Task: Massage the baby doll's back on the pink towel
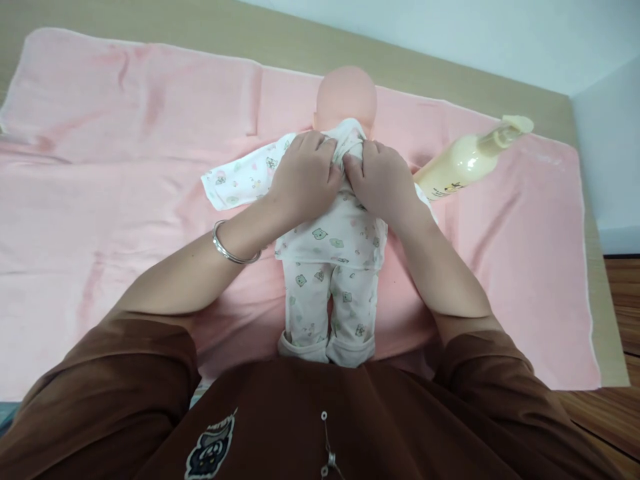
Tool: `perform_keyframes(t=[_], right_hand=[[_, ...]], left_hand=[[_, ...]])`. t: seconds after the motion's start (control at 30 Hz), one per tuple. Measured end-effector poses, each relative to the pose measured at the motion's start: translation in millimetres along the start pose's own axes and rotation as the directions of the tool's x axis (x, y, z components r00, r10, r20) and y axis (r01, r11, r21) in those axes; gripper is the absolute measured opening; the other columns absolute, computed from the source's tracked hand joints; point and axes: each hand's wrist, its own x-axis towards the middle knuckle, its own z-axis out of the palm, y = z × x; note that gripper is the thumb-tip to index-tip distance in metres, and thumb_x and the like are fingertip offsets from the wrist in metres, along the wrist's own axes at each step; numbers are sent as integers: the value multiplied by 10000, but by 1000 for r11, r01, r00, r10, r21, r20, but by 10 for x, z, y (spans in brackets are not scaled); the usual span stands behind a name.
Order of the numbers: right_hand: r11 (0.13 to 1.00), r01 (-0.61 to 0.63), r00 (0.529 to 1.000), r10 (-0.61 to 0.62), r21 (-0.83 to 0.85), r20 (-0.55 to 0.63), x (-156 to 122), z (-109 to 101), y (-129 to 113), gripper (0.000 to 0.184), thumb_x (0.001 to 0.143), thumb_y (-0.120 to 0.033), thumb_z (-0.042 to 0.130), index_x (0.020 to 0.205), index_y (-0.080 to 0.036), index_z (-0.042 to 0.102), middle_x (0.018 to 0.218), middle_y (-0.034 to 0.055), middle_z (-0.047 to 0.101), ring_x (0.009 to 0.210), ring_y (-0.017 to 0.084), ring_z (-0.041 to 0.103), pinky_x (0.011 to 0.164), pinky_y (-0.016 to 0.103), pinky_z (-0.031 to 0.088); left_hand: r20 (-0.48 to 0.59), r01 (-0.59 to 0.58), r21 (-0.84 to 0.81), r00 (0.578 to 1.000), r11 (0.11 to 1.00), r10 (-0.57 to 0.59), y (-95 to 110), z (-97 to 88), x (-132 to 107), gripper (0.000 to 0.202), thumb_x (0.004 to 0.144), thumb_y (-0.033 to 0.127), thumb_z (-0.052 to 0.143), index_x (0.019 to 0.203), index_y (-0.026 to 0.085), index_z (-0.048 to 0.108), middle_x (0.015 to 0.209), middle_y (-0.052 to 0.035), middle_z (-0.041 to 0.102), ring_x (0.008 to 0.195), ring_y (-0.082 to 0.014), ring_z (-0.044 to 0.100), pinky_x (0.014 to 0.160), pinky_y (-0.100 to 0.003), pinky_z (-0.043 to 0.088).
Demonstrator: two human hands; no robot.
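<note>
The bald doll [347,95] lies on a pink cloth [125,180]. Its white shirt [330,235], printed with green animals, is bunched against the head [346,100], one sleeve [237,177] stretched sideways; matching trousers [310,300] have turned-up cuffs [304,349].

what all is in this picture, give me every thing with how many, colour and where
doll: 1, pinkish head, middle of the cloth
printed top: 1, white with green prints, on the doll
printed trousers: 1, white, below the top
pump bottle: 1, pale yellow, right of the doll
cloth: 1, pink, spread over the table
table: 1, beige, under the cloth
wall: pale, beyond the table
floor: brown, right edge
bracelet: at least 1, silver, left wrist
shirt: 1, brown, on the person
badge: 1, dark, shirt front
left hand: 1, bare, on the top's neck area
right hand: 1, bare, beside the left
</note>
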Motion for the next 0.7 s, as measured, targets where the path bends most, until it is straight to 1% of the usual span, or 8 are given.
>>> perform_keyframes(t=[0.2, 0.33, 0.47, 0.5, 0.57, 0.6, 0.63, 0.7], right_hand=[[997, 74, 997, -74, -19, 2, -190, 4, -147, 591, 1112, -435, 261, 1515, -48, 453, 1598, 265, 510, 1571, 412, 430, 1317, 656, 333], [995, 102, 994, -101, 15, -28, -216, 16, -140, 578, 1105, -425, 289, 1518, -64, 469, 1620, 249, 508, 1577, 404, 432, 1323, 674, 322], [997, 65, 998, -64, 47, -24, -106, 4, -49, 531, 1115, -432, 252, 1399, -111, 564, 1540, 224, 583, 1536, 380, 482, 1281, 652, 387], [998, 43, 999, -42, 47, -18, -59, 6, -20, 535, 1118, -436, 234, 1362, -111, 583, 1504, 222, 605, 1518, 375, 499, 1271, 641, 399], [999, 3, 1000, -3, 36, -3, 39, 22, 42, 568, 1124, -452, 201, 1300, -98, 607, 1418, 228, 646, 1466, 370, 546, 1253, 625, 416], [999, -9, 1000, 9, 31, 2, 81, 34, 70, 588, 1126, -466, 186, 1280, -93, 613, 1376, 229, 662, 1433, 369, 571, 1242, 623, 424], [999, -14, 1000, 14, 28, 0, 111, 47, 94, 606, 1126, -482, 172, 1270, -94, 614, 1342, 228, 675, 1401, 367, 593, 1228, 624, 433], [1000, 0, 1000, 1, 25, -15, 123, 68, 119, 619, 1124, -513, 163, 1285, -107, 601, 1320, 221, 681, 1366, 366, 613, 1202, 626, 450]], left_hand=[[86, 129, 45, 987, 991, -133, -237, 37, 197, 499, 1027, 607, 319, 1208, 255, 623, 1229, -123, 695, 1211, -353, 547, 1088, -626, 409], [68, 82, 32, 994, 996, -84, -308, 78, 189, 564, 1032, 631, 274, 1325, 258, 579, 1267, -107, 706, 1304, -365, 508, 1142, -631, 349], [33, 11, 67, 999, 998, -14, -59, 4, 20, 527, 1044, 525, 302, 1470, 316, 530, 1358, -69, 697, 1441, -364, 466, 1208, -604, 343], [49, 11, 115, 999, 993, -16, 33, -20, -32, 543, 1043, 453, 315, 1515, 275, 515, 1434, -87, 659, 1474, -364, 458, 1244, -580, 338], [93, 7, 222, 995, 975, -28, 193, -52, -121, 617, 1011, 296, 351, 1583, 91, 461, 1581, -184, 531, 1554, -403, 402, 1318, -545, 291], [87, -1, 237, 996, 972, -20, 244, -57, -150, 623, 1000, 258, 367, 1585, 62, 452, 1611, -203, 494, 1577, -418, 376, 1334, -551, 273], [70, -10, 231, 998, 973, -7, 267, -54, -164, 607, 997, 240, 379, 1572, 63, 464, 1611, -210, 489, 1583, -426, 370, 1336, -565, 274], [23, -22, 169, 1000, 985, 19, 230, -39, -142, 493, 1024, 269, 395, 1478, 157, 548, 1529, -171, 562, 1530, -398, 439, 1295, -585, 344]])
